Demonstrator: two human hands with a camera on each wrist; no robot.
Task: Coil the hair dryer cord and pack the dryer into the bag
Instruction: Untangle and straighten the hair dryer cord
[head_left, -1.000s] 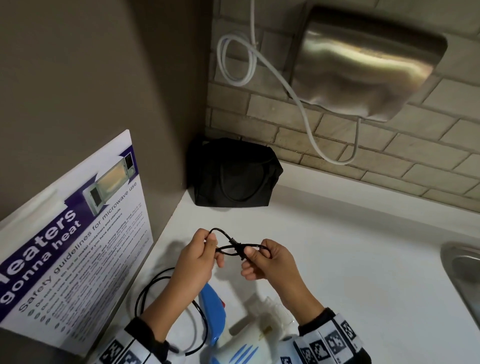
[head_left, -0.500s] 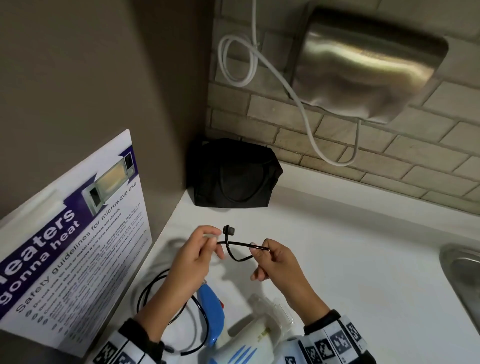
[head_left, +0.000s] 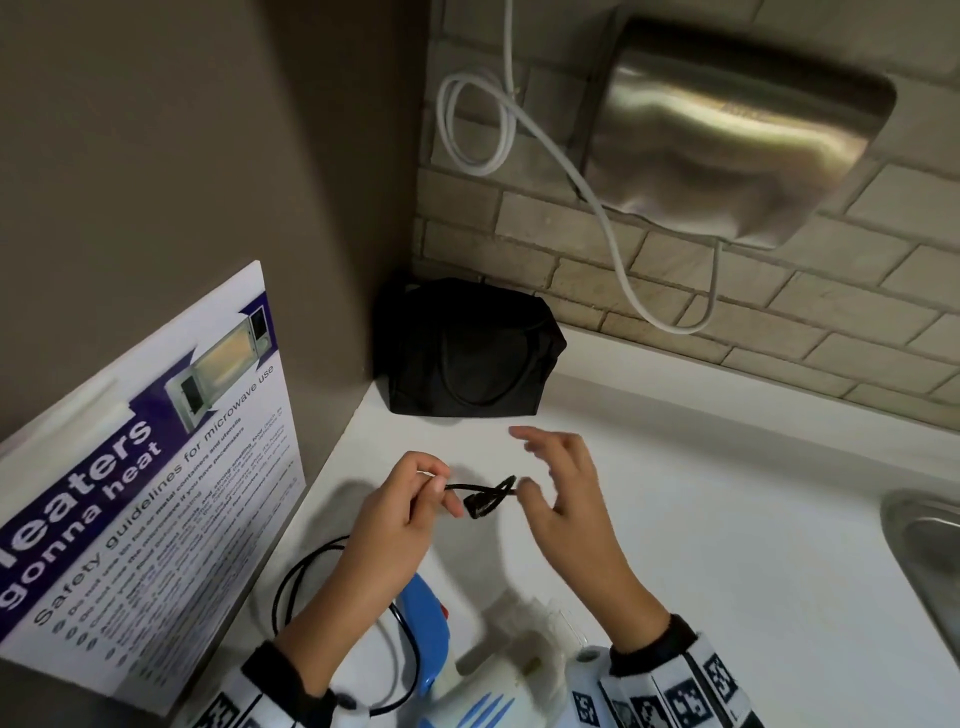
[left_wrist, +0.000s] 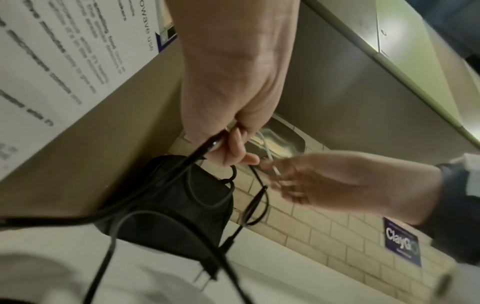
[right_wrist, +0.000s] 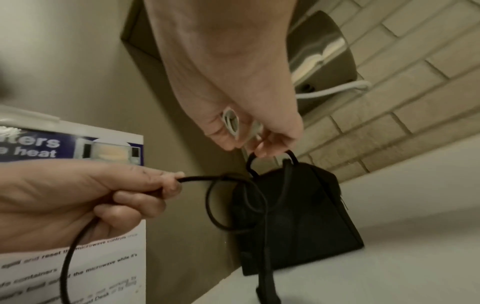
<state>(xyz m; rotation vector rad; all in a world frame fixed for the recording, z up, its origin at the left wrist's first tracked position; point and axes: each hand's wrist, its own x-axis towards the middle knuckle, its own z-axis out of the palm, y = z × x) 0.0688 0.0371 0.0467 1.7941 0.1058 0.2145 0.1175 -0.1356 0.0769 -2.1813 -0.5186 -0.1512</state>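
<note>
The black cord (head_left: 480, 493) runs in a small loop between my two hands above the white counter (head_left: 701, 519). My left hand (head_left: 431, 483) pinches the cord, and slack runs down from it to a loop on the counter (head_left: 291, 587). My right hand (head_left: 524, 488) pinches the loop's far end between thumb and fingertip, its other fingers lifted. In the right wrist view the plug (right_wrist: 267, 296) hangs down from the loop. The white and blue hair dryer (head_left: 467, 686) lies on the counter below my wrists. A shut black bag (head_left: 467, 353) stands in the corner behind my hands.
A microwave safety poster (head_left: 140, 493) leans against the left wall. A steel hand dryer (head_left: 737, 130) with a looped white cable (head_left: 467, 130) hangs on the brick wall above the counter. A sink edge (head_left: 930, 561) shows at the right.
The small loop has turned over, so the plug end that stuck up now hangs below the hands. My right hand's fingers have spread and lifted; the left hand has kept its pinch.
</note>
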